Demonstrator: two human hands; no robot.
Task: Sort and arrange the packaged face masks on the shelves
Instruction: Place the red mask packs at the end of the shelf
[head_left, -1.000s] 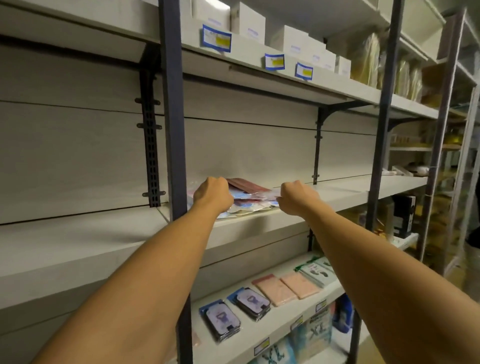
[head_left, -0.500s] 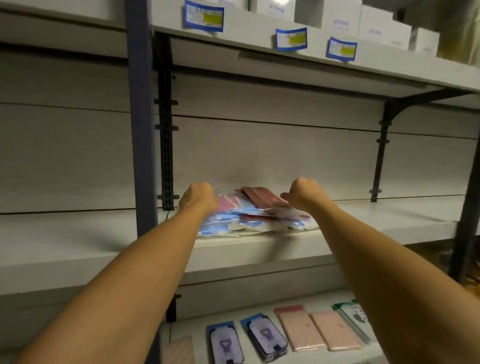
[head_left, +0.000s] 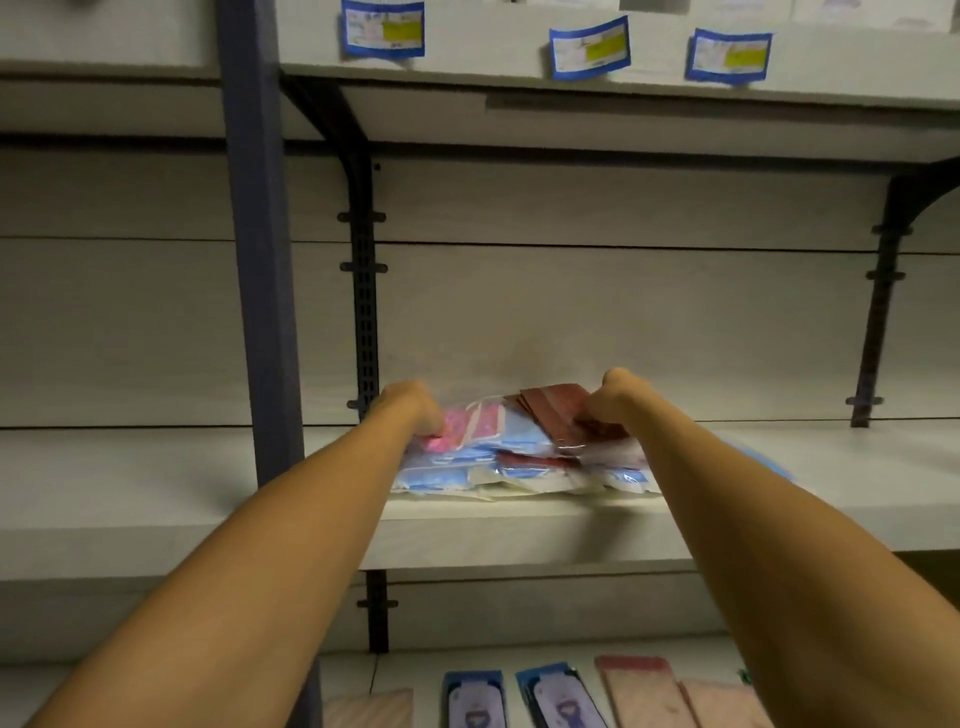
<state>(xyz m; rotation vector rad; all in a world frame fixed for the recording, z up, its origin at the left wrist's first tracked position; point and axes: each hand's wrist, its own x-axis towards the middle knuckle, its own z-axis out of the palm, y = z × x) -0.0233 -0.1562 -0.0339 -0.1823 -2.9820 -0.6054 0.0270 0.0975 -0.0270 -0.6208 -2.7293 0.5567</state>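
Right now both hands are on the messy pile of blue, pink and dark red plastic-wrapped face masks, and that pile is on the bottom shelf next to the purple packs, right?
Not quite. The head view shows the pile of plastic-wrapped face masks on the middle white shelf, above the purple packs. The left hand and right hand are indeed both on it.

Bare shelf board (head_left: 156, 483) stretches left and right of the mask pile (head_left: 519, 457), with tall open space up to the upper shelf (head_left: 623, 130). A blue upright post (head_left: 260, 260) and black brackets (head_left: 363, 291) interrupt the left approach.
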